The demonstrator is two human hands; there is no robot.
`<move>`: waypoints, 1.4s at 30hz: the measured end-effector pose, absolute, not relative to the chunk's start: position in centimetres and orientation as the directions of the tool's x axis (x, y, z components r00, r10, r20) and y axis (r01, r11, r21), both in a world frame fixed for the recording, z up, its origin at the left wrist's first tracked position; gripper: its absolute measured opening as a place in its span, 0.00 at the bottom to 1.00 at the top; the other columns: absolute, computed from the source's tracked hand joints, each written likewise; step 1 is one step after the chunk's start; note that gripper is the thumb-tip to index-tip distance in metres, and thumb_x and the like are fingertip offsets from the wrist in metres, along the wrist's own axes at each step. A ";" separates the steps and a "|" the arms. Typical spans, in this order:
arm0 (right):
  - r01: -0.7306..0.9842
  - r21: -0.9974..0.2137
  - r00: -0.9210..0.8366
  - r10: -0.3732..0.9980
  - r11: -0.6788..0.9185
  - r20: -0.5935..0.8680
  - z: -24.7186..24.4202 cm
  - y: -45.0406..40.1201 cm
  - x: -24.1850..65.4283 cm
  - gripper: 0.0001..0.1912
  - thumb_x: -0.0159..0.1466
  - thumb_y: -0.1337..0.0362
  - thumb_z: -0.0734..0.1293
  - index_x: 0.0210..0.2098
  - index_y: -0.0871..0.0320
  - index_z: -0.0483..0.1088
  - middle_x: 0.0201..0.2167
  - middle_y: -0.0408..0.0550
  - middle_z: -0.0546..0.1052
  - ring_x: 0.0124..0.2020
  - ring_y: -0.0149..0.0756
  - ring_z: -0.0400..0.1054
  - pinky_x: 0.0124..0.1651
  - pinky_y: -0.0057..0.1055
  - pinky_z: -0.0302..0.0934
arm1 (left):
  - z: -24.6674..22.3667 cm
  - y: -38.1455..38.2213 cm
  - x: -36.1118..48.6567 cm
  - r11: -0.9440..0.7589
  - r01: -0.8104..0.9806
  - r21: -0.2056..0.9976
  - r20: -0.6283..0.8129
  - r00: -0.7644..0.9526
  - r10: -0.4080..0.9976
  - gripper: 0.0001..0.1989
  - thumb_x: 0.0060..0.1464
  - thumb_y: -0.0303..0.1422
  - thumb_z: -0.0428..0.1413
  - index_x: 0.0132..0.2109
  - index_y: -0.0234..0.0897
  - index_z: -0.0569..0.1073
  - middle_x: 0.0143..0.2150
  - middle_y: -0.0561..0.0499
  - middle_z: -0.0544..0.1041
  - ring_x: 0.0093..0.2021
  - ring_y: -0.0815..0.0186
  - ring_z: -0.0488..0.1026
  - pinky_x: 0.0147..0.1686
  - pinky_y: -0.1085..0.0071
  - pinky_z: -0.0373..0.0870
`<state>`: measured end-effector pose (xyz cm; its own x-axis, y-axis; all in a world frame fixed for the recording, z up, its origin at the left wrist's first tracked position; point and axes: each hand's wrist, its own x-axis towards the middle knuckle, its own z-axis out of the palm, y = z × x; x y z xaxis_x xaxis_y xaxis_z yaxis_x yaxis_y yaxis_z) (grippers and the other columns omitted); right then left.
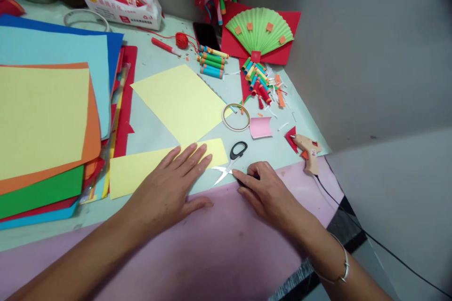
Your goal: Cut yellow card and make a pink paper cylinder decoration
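Observation:
My left hand [183, 174] lies flat, fingers stretched, on a strip of pale yellow paper [141, 169]. To its right is a pair of scissors [231, 163] with the blades apart and one black handle loop in plain sight. The fingers of my right hand [261, 186] are closed over the other loop, which is mostly hidden. Just beyond the strip is a larger yellow sheet [183, 99], turned cornerwise. A roll of tape [236, 117] overlaps its right corner, and beside that roll sits a curled piece of pink paper [260, 127].
Stacked coloured paper [42, 122] fills the left side. A glue gun [308, 150] with a trailing cord lies at the right edge. Farther back are rolled paper tubes [212, 62], a green paper fan [259, 33], red yarn [181, 40], a phone [205, 35] and a tissue pack [122, 0].

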<state>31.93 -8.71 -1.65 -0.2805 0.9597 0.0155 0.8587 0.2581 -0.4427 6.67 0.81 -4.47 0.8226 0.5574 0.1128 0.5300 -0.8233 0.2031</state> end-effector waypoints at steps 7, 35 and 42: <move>0.862 -0.437 -0.285 0.958 0.256 -0.001 -1.8 -9.0 31.6 0.22 0.68 0.68 0.60 0.61 0.57 0.64 0.39 0.54 0.64 0.40 0.42 0.58 0.44 0.40 0.63 | -4.3 0.8 6.7 -0.820 0.535 0.204 0.100 0.822 0.561 0.40 0.58 0.57 0.48 0.69 0.36 0.57 0.72 0.44 0.53 0.71 0.52 0.48 0.68 0.53 0.45; 0.877 -0.372 -0.305 0.950 0.306 0.064 -2.0 -8.2 31.5 0.20 0.67 0.69 0.61 0.58 0.61 0.67 0.39 0.55 0.67 0.40 0.42 0.59 0.41 0.40 0.63 | -4.3 0.8 8.7 -0.787 0.579 0.213 0.044 0.799 0.600 0.47 0.55 0.61 0.44 0.70 0.30 0.53 0.73 0.41 0.50 0.72 0.53 0.46 0.68 0.54 0.40; 0.881 -0.355 -0.319 0.947 0.313 0.044 -1.9 -8.0 31.1 0.20 0.67 0.69 0.61 0.58 0.61 0.67 0.39 0.55 0.67 0.40 0.43 0.60 0.41 0.39 0.63 | -4.2 0.8 8.6 -0.776 0.588 0.226 0.023 0.794 0.608 0.47 0.55 0.62 0.45 0.70 0.32 0.53 0.73 0.42 0.50 0.72 0.54 0.45 0.69 0.55 0.40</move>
